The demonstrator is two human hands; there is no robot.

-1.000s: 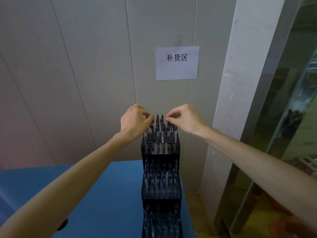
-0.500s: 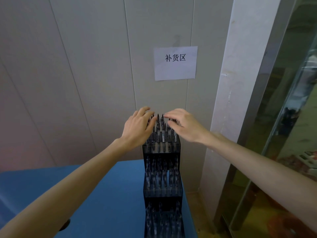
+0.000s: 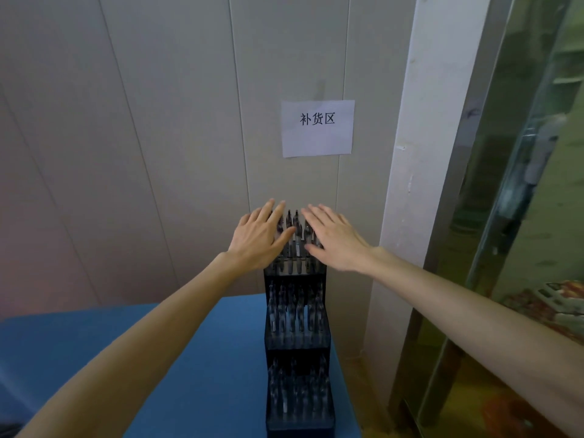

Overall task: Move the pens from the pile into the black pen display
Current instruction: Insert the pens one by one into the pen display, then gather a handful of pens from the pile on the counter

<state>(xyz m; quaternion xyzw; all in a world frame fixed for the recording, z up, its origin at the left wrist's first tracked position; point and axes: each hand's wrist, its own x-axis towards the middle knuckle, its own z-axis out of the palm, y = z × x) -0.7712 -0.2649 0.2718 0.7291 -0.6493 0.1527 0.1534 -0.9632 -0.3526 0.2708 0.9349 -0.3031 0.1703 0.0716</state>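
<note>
Over the top-tier pens, two flat hands.

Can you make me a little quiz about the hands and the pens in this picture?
1. True or false: the left hand pinches one pen.
2. Which row of pens do both hands cover in the display? A) top B) middle C) bottom
3. What colour is the table under the display?

Key: 1. False; its fingers are spread flat over the pens. 2. A; the right hand is flat there too. 3. Blue.
</note>
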